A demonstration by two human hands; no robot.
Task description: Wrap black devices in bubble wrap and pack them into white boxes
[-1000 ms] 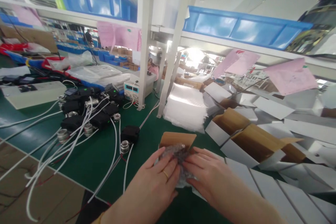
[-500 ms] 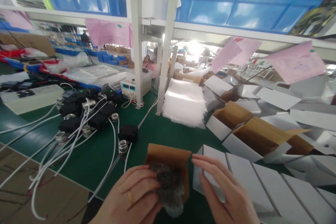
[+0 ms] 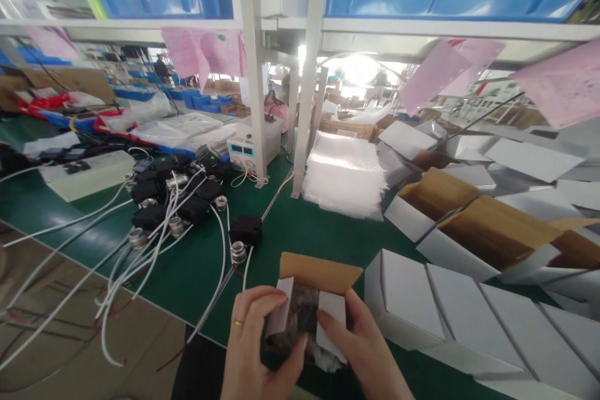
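Observation:
A small cardboard box (image 3: 321, 269), white outside and brown inside, stands open on the green table in front of me. Inside it lies a dark item in clear bubble wrap (image 3: 302, 319), part of the wrap bulging out at the near side. My left hand (image 3: 257, 337) grips the left side flap, its thumb near the wrapped item. On the other side, my right hand (image 3: 359, 340) has its thumb on the white right flap and its fingers behind the box wall. What exactly the wrap holds cannot be made out.
Closed white boxes (image 3: 412, 290) stand in a row at the right, with open boxes (image 3: 497, 231) behind them. Black devices with metal fittings and white cables (image 3: 162, 194) are heaped at the left. Behind lies a stack of bubble-wrap sheets (image 3: 344, 178), near the shelf post (image 3: 309, 75).
My left hand has shifted from the wrapped item to the left flap. My right hand has come in to the box, and both side flaps now fold inward. The view has shifted slightly.

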